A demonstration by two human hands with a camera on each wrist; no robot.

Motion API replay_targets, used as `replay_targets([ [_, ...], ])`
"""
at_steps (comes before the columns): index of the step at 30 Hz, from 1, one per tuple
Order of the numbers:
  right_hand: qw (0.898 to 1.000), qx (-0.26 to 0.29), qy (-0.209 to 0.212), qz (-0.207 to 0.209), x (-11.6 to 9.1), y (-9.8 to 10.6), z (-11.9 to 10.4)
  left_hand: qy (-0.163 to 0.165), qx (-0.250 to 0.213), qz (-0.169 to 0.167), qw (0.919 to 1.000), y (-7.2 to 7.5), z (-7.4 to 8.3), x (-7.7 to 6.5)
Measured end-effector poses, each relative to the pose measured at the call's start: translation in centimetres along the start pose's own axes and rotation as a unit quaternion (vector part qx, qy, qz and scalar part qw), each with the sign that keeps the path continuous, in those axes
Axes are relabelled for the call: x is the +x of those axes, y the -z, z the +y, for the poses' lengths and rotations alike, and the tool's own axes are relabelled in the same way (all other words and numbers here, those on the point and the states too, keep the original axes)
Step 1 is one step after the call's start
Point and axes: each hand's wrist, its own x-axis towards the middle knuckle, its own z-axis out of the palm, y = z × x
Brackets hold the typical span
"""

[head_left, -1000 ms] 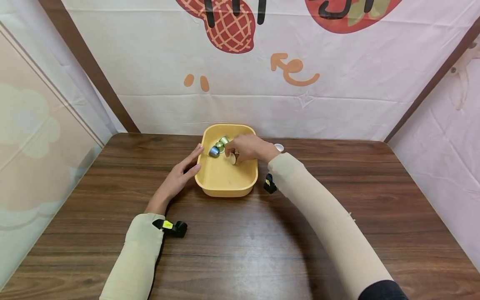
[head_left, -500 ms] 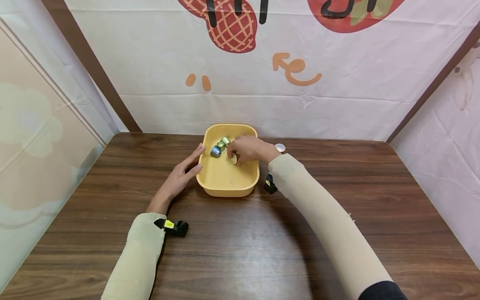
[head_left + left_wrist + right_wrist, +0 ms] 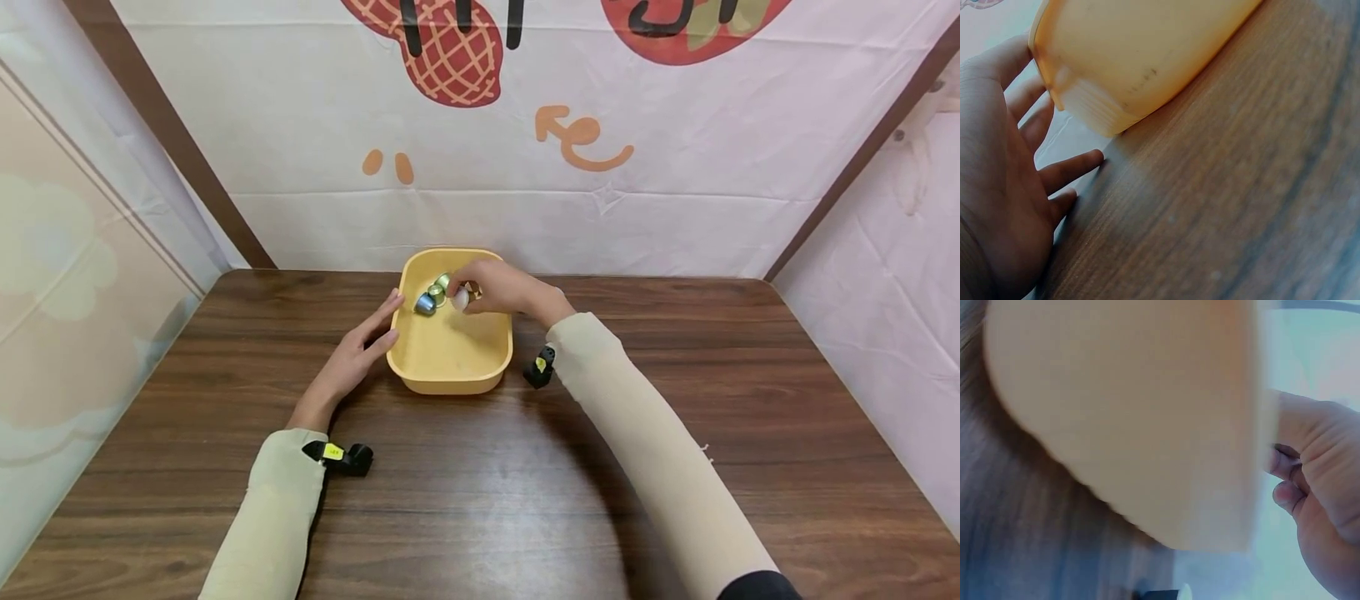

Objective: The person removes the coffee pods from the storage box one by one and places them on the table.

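Observation:
A yellow plastic bin (image 3: 450, 354) stands near the table's back edge. Inside, toward its left side, lie a blue coffee capsule (image 3: 425, 304) and two green coffee capsules (image 3: 437, 292). My right hand (image 3: 501, 286) reaches over the bin's right wall and pinches a coffee capsule (image 3: 461, 299), its pale round lid facing left. In the right wrist view the bin wall hides those fingertips and the capsule. My left hand (image 3: 348, 358) rests its extended fingers against the bin's left rim, the fingers spread, as the left wrist view shows.
Outside the bin, a dark coffee capsule (image 3: 1166, 595) with a white lid stands on the table, at the bottom of the right wrist view. My right wrist covers it in the head view. A printed white cloth (image 3: 300, 167) hangs directly behind the brown wooden table (image 3: 420, 500).
My right hand has risen slightly from the bin's floor with the capsule pinched, and the lid shows more fully. The left hand stays at the rim. The right wrist now covers the white-lidded capsule outside.

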Motion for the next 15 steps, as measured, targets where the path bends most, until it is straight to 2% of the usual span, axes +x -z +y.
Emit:
replay_targets([
  [10,0.995,0.034,-0.014,0.096,-3.4,1.7,1.4,-0.001,-0.003,0.003,1.0000,-0.1,-0.1,0.1],
  [15,0.986,0.073,-0.032,0.144,-5.3,1.9,2.4,0.001,-0.006,0.005,1.0000,-0.2,-0.1,0.1],
])
